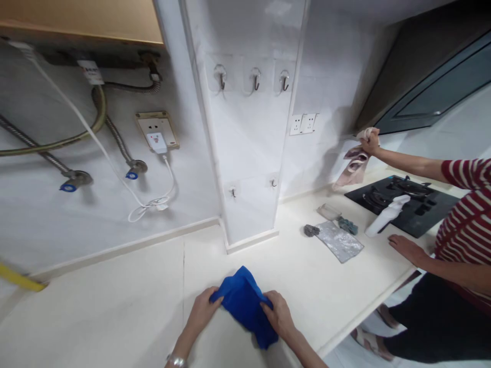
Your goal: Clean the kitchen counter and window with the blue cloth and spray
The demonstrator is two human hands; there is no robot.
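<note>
My left hand [203,309] and my right hand [278,314] both grip a crumpled blue cloth [243,306], one at each side, holding it just over the cream countertop [115,306]. Part of the cloth hangs down between my hands. A silver watch [176,361] sits on my left wrist. Nothing else lies close to my hands.
To the right, a person in a striped top wipes the wall with a pink cloth [355,166] beside a black gas hob [399,202]. A white spray bottle [385,215], a grey mat [339,241] and small scourers [311,230] lie on the counter. Pipes [99,110] and a socket [157,132] are on the left wall.
</note>
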